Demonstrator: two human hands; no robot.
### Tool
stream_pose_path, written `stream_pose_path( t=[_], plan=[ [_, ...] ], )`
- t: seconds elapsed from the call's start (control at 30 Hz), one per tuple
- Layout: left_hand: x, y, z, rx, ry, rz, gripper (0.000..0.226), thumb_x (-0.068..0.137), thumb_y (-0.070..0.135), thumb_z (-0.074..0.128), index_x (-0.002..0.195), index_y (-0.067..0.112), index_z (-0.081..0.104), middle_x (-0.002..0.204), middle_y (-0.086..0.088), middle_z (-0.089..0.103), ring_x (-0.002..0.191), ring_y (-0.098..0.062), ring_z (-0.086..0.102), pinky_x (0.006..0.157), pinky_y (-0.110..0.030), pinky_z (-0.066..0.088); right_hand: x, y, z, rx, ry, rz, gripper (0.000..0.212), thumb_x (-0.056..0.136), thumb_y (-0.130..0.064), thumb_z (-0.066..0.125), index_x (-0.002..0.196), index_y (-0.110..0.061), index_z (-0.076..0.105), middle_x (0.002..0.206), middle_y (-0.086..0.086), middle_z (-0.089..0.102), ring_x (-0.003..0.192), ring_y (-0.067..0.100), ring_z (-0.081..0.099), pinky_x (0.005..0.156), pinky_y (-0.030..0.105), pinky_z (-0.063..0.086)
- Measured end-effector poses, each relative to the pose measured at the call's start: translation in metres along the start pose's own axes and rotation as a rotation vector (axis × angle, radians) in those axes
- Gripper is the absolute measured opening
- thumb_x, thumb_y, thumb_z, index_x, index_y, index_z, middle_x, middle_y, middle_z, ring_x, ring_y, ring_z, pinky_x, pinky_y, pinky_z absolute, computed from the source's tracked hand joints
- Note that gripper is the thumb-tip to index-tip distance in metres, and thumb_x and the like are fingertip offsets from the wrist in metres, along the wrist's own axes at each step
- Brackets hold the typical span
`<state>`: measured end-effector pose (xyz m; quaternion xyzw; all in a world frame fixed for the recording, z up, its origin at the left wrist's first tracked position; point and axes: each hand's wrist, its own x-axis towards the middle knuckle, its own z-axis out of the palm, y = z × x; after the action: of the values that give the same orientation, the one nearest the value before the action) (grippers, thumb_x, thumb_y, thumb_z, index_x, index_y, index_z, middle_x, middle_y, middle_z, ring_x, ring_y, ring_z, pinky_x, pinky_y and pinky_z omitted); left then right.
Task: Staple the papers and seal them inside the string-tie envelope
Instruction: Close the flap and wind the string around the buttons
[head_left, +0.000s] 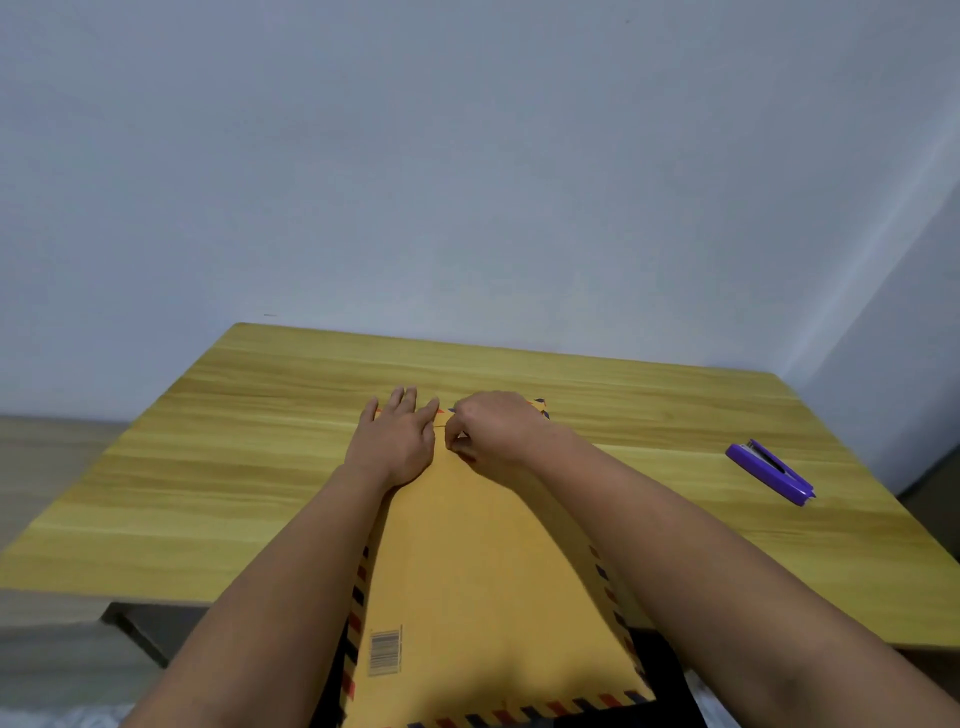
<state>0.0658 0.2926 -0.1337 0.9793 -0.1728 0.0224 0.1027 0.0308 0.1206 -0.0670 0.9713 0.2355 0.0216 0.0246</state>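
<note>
String-winding looks to be the step in hand, judging by where the hands sit at the far end of the long yellow-brown paper envelope (483, 561) with the red-and-blue striped border, which lies lengthwise on the pale wood-grain bench (249, 457) with its near end hanging over the bench's front edge. The left hand (397, 441) lies flat with straight fingers spread on the envelope's far end, pressing it down; the right hand (496, 431) has its fingers curled and pinched together just beside it, apparently on the tie string (too thin to make out here). No loose papers are in view, so they are probably already inside. To do this well, the flat hand should keep the flap firmly down close to the button while the other draws the string taut and wraps it in snug turns, so nothing slackens on release. The purple plastic stapler (771, 472) rests well apart to the right.
</note>
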Motion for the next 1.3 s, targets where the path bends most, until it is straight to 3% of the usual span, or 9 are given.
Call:
stream_pose_path(
  t=[0.17, 0.43, 0.63, 0.83, 1.0, 1.17, 1.3],
  plan=[
    [0.001, 0.001, 0.001, -0.028, 0.023, -0.004, 0.054, 0.106, 0.034, 0.022, 0.159, 0.031, 0.024, 0.169, -0.007, 0.014, 0.157, -0.020, 0.003, 0.126, -0.048, 0.003, 0.020, 0.018, 0.004, 0.143, 0.036, 0.185, 0.010, 0.090, -0.025, 0.069, 0.086, -0.025, 0.078, 0.087, -0.006, 0.074, 0.088, 0.021, 0.068, 0.065, 0.032, 0.051],
    [0.001, 0.001, 0.001, -0.049, 0.051, 0.030, 0.053, 0.104, 0.032, 0.027, 0.156, 0.040, 0.029, 0.168, 0.001, 0.019, 0.157, -0.023, 0.006, 0.125, -0.053, 0.004, 0.034, 0.054, -0.010, 0.089, -0.128, 0.081, 0.016, 0.099, -0.034, 0.068, 0.100, -0.021, 0.078, 0.098, -0.002, 0.074, 0.092, 0.018, 0.064, 0.074, 0.036, 0.055],
    [0.001, 0.002, -0.001, -0.057, 0.050, 0.023, 0.053, 0.104, 0.032, 0.028, 0.156, 0.041, 0.030, 0.168, 0.002, 0.019, 0.157, -0.021, 0.007, 0.125, -0.053, 0.004, 0.036, 0.067, -0.008, 0.110, -0.050, 0.166, 0.012, 0.096, -0.031, 0.068, 0.097, -0.024, 0.078, 0.096, -0.007, 0.073, 0.092, 0.017, 0.065, 0.075, 0.036, 0.058],
    [0.001, 0.001, 0.000, -0.064, 0.048, 0.021, 0.053, 0.103, 0.033, 0.028, 0.155, 0.043, 0.029, 0.168, 0.003, 0.020, 0.157, -0.022, 0.006, 0.125, -0.053, 0.004, 0.045, 0.063, 0.001, 0.176, -0.044, 0.268, 0.011, 0.095, -0.023, 0.069, 0.090, -0.020, 0.078, 0.098, -0.004, 0.072, 0.093, 0.018, 0.066, 0.078, 0.038, 0.060],
    [0.001, 0.001, 0.000, -0.064, 0.054, 0.032, 0.053, 0.102, 0.031, 0.030, 0.154, 0.046, 0.032, 0.168, 0.004, 0.021, 0.157, -0.023, 0.005, 0.125, -0.053, 0.005, 0.056, 0.056, 0.003, 0.177, -0.048, 0.305, 0.025, 0.093, -0.020, 0.063, 0.069, -0.027, 0.061, 0.094, 0.000, 0.067, 0.091, 0.023, 0.067, 0.072, 0.036, 0.057],
    [0.001, 0.001, -0.001, -0.076, 0.050, 0.034, 0.054, 0.102, 0.030, 0.030, 0.154, 0.041, 0.032, 0.168, 0.004, 0.021, 0.157, -0.020, 0.005, 0.125, -0.054, 0.004, 0.067, 0.041, 0.005, 0.122, -0.048, 0.244, 0.016, 0.097, -0.020, 0.060, 0.081, -0.021, 0.065, 0.085, -0.001, 0.065, 0.082, 0.024, 0.065, 0.061, 0.032, 0.046],
    [0.000, 0.002, -0.002, -0.121, 0.071, 0.025, 0.054, 0.101, 0.025, 0.028, 0.155, 0.024, 0.027, 0.164, 0.005, 0.029, 0.156, -0.015, 0.010, 0.125, -0.053, 0.006, 0.072, 0.026, 0.006, 0.054, -0.042, 0.192, 0.015, 0.099, -0.021, 0.058, 0.096, -0.018, 0.072, 0.099, 0.004, 0.071, 0.092, 0.028, 0.068, 0.069, 0.036, 0.054]
  ],
)
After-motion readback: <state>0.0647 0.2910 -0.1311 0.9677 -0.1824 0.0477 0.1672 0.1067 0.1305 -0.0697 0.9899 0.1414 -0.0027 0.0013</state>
